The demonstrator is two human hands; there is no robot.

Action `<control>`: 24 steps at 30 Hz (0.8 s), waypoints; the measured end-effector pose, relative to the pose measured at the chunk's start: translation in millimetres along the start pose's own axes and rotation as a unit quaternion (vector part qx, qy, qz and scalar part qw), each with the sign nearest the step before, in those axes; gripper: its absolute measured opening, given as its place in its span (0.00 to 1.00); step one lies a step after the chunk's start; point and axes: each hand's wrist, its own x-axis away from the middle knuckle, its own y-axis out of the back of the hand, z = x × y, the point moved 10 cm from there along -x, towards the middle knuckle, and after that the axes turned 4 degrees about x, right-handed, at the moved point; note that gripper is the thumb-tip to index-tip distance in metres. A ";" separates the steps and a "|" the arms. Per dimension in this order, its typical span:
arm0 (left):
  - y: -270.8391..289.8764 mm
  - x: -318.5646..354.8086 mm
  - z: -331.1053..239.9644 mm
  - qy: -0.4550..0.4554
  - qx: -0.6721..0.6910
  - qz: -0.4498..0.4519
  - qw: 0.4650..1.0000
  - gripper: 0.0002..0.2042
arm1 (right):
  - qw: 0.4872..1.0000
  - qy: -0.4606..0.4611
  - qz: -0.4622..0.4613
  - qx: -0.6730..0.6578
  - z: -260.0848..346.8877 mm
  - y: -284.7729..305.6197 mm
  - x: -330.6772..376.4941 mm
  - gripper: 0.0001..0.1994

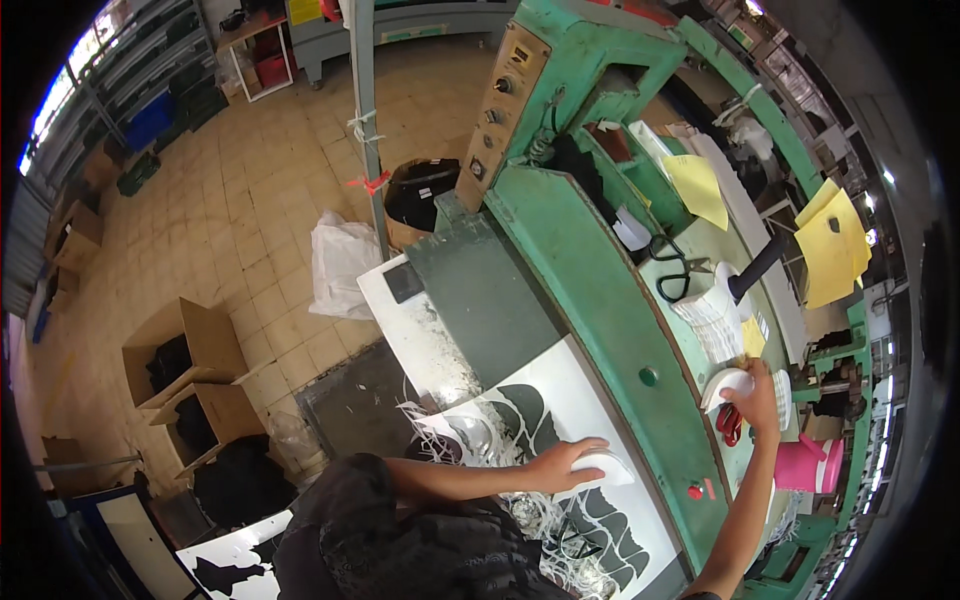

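My left hand [565,466] is closed on a small stack of white curved cut pieces [608,467], just above the white cutting board [655,540]. Strips of white scrap [540,515] with curved cut-outs lie on the board beneath that forearm. Out to the right, my right hand [758,400] grips another white curved piece [728,385] over the ledge of the green machine [620,330]. Beside that hand are a red-handled tool [730,425] and tall stacks of white pieces [712,322]. The fingertips of my right hand are partly hidden.
Black-handled scissors [675,275] and yellow paper sheets [697,190] lie along the machine's ledge. A pink container [808,465] stands at the right. Cardboard boxes [200,345] with black material sit on the tiled floor at left, near a metal post [368,150].
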 end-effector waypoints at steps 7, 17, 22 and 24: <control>53.9 -18.0 13.7 0.117 -0.049 0.030 0.991 0.34 | 0.976 0.022 -0.201 -0.086 -25.7 21.6 71.3 0.32; 52.4 0.9 -58.6 0.117 0.015 0.108 0.987 0.26 | 0.430 -0.442 -0.125 -0.777 92.3 -271.1 363.2 0.35; -42.5 9.8 -46.6 0.140 -0.194 0.321 0.916 0.19 | 0.437 -0.404 -0.091 -0.798 135.4 -305.3 434.3 0.22; -81.8 35.4 -28.9 0.136 -0.242 0.412 0.868 0.18 | 0.482 -0.391 -0.092 -0.779 138.5 -272.4 449.2 0.17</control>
